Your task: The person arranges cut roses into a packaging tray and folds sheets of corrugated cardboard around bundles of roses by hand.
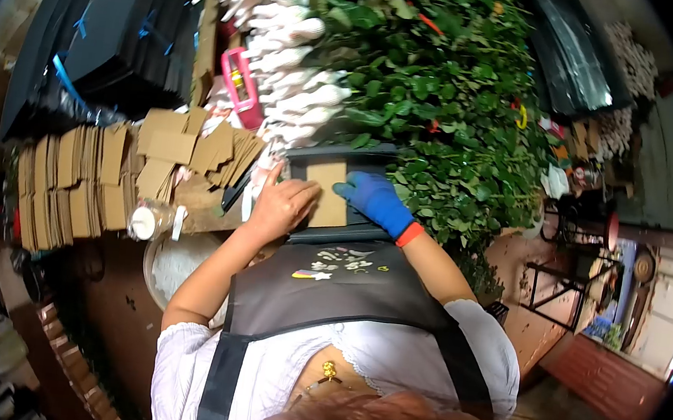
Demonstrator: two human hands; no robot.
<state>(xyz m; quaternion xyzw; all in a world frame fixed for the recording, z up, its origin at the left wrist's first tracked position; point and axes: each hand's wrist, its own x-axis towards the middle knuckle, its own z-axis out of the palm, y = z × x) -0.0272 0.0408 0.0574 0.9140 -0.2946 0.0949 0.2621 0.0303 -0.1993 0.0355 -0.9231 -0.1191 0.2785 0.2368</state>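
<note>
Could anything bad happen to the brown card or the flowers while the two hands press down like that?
Maybe. The left hand and the blue-gloved right hand press the brown card flat on a dark sheet, right beside the wrapped flower stems. A sideways push might bend the card or bump those stems. The stacks of cardboard pieces by the left elbow lean loosely, so a swing of that arm could knock them over.

Place: a flower shop's packing bench.
Far side: a mass of green leafy rose stems (442, 81) lay beside white net-sleeved flower buds (289, 47).
Left: stacks of cut brown cardboard pieces (82, 181) sat near bundled flat black boxes (117, 19).
Near: the person wore a dark grey work apron (319, 291).
</note>
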